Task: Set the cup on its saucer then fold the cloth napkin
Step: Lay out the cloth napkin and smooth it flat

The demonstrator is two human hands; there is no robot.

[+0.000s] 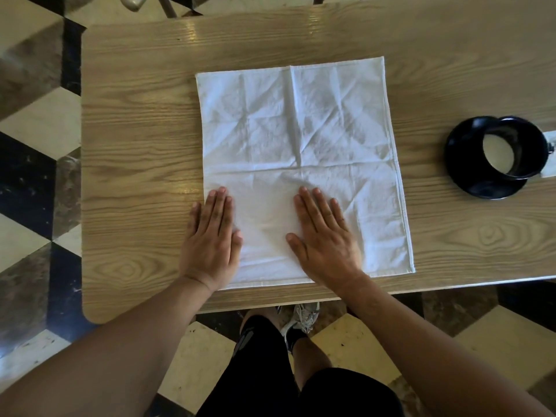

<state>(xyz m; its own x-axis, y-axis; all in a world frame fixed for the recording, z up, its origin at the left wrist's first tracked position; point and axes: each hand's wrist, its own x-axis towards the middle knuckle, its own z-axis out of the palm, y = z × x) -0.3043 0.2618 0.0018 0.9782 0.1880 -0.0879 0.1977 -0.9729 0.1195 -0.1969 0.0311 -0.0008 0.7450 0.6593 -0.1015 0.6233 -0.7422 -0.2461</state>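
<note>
A white cloth napkin [301, 139] lies spread flat and creased on the wooden table [135, 145]. My left hand [212, 236] presses flat on the napkin's near left corner, with the fingers straight and the little finger off the cloth on the wood. My right hand [326, 236] lies flat on the napkin's near middle, fingers spread. At the right, a dark blue cup [514, 149] with a pale inside stands on its dark blue saucer [463, 164].
The table's near edge runs just below my wrists, and its left end has rounded corners. A checkered tile floor surrounds it. Chair legs [168, 7] show beyond the far edge. My legs and a shoe [301, 323] are below the table.
</note>
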